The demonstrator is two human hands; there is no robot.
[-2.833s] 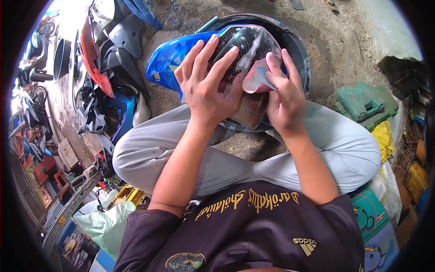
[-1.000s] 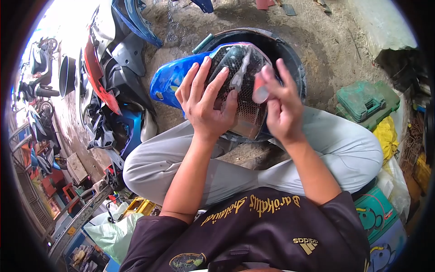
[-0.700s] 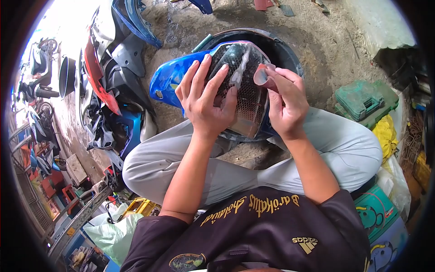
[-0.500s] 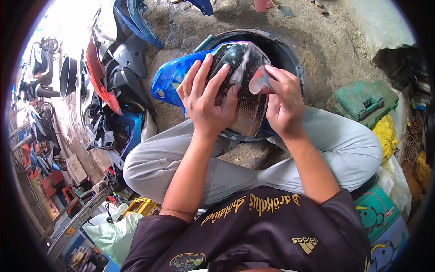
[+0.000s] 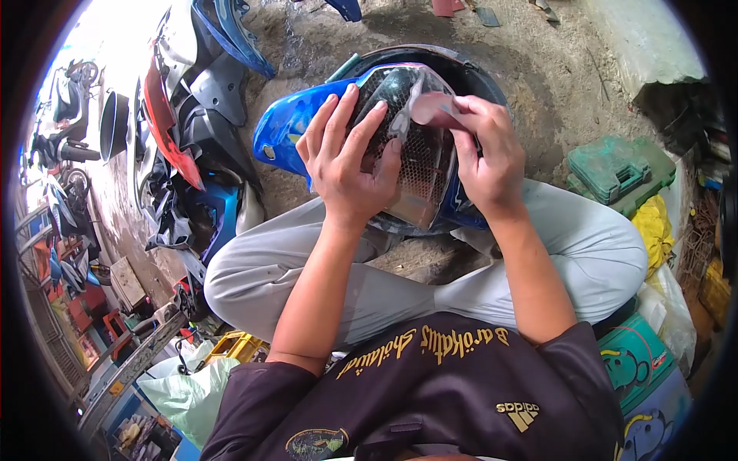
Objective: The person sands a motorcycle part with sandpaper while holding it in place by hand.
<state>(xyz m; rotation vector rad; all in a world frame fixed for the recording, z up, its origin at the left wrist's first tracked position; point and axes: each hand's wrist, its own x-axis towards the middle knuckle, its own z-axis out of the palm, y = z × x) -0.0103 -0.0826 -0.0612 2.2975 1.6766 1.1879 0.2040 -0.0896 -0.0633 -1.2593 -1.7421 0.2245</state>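
A blue motorcycle fairing panel (image 5: 283,121) with a dark, mesh-patterned section lies over a black tub (image 5: 492,86) between my legs. A whitish-grey streak (image 5: 400,123) runs down the mesh section. My left hand (image 5: 346,157) rests on the panel with its fingers spread, left of the streak, holding nothing. Pinched in my right hand (image 5: 492,150) is a curled piece of sandpaper (image 5: 433,110), reddish-grey, its curled end at the right side of the streak. Whether the sandpaper presses on the surface I cannot tell.
Several fairing parts, among them a red panel (image 5: 163,123), lie at the left. A green tool case (image 5: 607,170) and a yellow bag (image 5: 653,234) are at my right. A concrete block (image 5: 653,46) stands at the upper right.
My right hand has shifted up and left with the sandpaper, bringing it closer to the whitish streak. The panel has shifted slightly left and up; my left hand stays on it.
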